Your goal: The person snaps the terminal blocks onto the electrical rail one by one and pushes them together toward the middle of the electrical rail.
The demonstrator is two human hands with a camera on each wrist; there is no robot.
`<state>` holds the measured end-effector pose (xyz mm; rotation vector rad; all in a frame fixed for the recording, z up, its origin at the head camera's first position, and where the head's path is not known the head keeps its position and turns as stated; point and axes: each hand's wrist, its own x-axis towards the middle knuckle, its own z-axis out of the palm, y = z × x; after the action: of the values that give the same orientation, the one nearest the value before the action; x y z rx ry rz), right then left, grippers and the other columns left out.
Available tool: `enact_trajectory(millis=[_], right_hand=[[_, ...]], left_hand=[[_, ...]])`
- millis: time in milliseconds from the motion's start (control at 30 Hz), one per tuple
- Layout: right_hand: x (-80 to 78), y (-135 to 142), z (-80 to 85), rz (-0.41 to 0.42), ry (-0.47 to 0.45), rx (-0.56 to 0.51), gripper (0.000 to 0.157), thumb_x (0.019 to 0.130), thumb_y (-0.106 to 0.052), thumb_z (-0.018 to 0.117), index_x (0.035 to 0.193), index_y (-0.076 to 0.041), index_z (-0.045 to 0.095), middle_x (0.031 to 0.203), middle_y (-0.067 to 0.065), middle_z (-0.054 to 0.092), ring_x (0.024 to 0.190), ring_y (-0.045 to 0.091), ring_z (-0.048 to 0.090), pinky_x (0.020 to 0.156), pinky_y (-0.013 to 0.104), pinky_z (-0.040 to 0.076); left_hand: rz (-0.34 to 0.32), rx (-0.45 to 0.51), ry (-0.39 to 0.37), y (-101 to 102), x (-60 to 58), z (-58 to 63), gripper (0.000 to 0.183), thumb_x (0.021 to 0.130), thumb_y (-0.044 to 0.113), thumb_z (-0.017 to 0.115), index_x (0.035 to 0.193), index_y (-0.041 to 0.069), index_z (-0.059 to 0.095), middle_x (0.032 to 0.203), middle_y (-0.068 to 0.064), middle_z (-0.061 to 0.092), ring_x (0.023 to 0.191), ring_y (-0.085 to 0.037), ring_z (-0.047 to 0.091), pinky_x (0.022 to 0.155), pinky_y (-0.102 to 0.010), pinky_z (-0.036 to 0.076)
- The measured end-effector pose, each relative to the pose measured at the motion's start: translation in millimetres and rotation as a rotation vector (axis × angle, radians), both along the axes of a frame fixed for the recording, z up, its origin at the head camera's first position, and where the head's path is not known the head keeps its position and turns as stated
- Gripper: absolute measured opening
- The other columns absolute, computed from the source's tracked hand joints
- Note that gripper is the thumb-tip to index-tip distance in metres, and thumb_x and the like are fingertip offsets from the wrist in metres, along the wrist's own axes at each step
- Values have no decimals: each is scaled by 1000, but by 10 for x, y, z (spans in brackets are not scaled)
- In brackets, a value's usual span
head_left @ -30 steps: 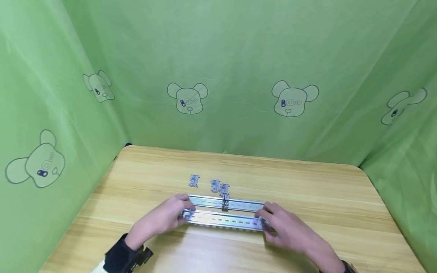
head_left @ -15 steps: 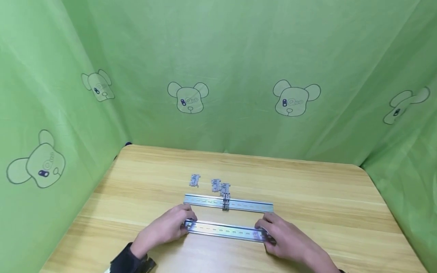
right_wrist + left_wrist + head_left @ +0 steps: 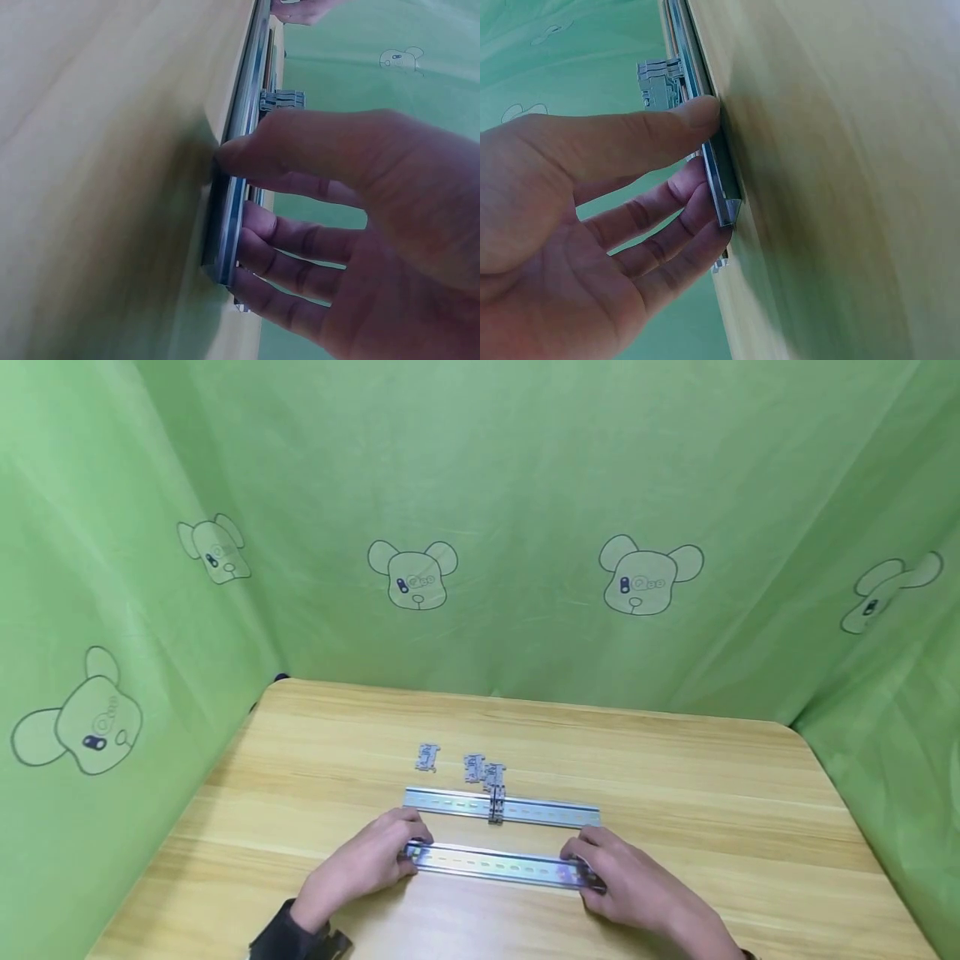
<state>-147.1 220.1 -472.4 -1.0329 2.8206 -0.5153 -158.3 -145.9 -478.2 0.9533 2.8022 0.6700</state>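
A slotted metal DIN rail [image 3: 487, 865] lies across the near part of the table, one end in each hand. My left hand [image 3: 369, 855] pinches its left end, thumb on the near edge and fingers on the far edge, as the left wrist view shows. At the other end my right hand [image 3: 626, 878] grips the rail the same way, thumb [image 3: 251, 154] on the near edge. Behind it and roughly parallel lies a second DIN rail [image 3: 450, 802]. Grey terminal blocks [image 3: 497, 805] stand upright across that rail near its middle.
Beyond the rear rail, loose grey terminal blocks lie flat: one block [image 3: 427, 757] to the left, another block [image 3: 473, 768] and a third block [image 3: 493, 774] close together. The wooden table [image 3: 675, 760] is bounded by green cloth walls [image 3: 510, 635].
Both hands have drawn the near rail toward the body, away from the rear rail, and lowered it. Over the last half second hands and rail have hardly moved.
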Motion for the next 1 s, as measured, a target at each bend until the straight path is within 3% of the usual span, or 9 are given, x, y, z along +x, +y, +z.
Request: enact_trajectory(millis=[633, 767, 1000], right_hand=[[-115, -33, 128, 4, -55, -17, 30, 80, -16, 75, 108, -13, 66, 99, -4, 57, 82, 11, 55, 69, 32, 56], [-275, -137, 254, -11, -78, -50, 35, 82, -18, 74, 115, -8, 65, 104, 2, 61, 85, 15, 61, 72, 31, 58], [-730, -479, 378, 6, -87, -98, 38, 85, -13, 71, 121, -1, 63, 116, 13, 62, 98, 27, 63, 82, 37, 58]], left_hand=[[15, 8, -4, 28, -89, -17, 34, 71, 6, 81, 103, 6, 72, 101, -2, 67, 92, -17, 62, 84, -33, 57], [21, 8, 0, 37, -113, -2, 32, 70, 5, 81, 100, 7, 73, 98, -2, 67, 89, -16, 63, 81, -32, 58], [14, 21, 3, 44, -139, 2, 29, 68, 4, 82, 96, 7, 74, 92, -1, 68, 83, -14, 62, 76, -30, 58]])
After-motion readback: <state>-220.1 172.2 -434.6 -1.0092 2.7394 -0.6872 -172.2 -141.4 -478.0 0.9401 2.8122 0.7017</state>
